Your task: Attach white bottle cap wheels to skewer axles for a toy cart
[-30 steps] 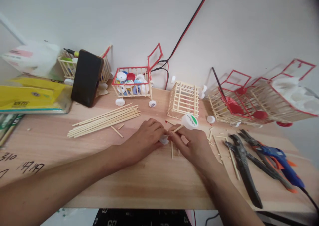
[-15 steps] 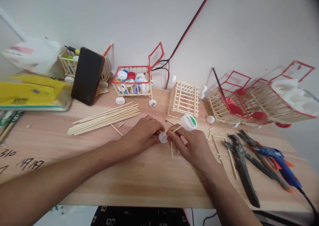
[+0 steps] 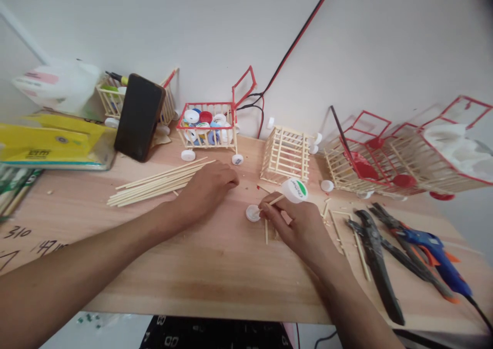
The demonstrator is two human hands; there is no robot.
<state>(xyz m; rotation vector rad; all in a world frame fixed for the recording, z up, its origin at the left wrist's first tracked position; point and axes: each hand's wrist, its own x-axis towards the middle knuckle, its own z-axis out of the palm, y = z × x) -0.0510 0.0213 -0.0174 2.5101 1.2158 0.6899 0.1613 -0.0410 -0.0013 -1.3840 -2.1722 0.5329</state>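
- Head view, nearest: pale floor (image 3: 119, 333) shows beneath the table's front edge, with small green bits at its left, beside black patterned fabric (image 3: 215, 336).
- Light wooden table (image 3: 215, 287) spans the view, its grain running sideways; handwritten numbers (image 3: 19, 232) mark its left part.
- Right hand (image 3: 298, 226) has thumb and fingers closed on a short wooden stick (image 3: 275, 200); a white cap with green print (image 3: 295, 190) is at its upper end, and its lower end reaches a small whitish cap (image 3: 253, 213) on the wood.
- Left hand (image 3: 208, 185), loosely curled, palm down, lies over the right end of a bundle of thin wooden sticks (image 3: 154, 187); whether its fingers grip anything cannot be told.
- Dark-handled pliers (image 3: 379, 267) and a blue glue gun (image 3: 435, 251) lie at the right, near offcuts scattered on the wood.
- Farther back, a bare stick cart (image 3: 285, 154) lies wheels outward; left of it stands a red-rimmed cart (image 3: 206, 128) full of bottle caps. Farther left are a dark phone (image 3: 139, 118), leaning, and a yellow packet (image 3: 50, 141).
- Behind everything rises a plain greyish wall (image 3: 192, 31), crossed diagonally by a red-and-black cable (image 3: 296, 41).
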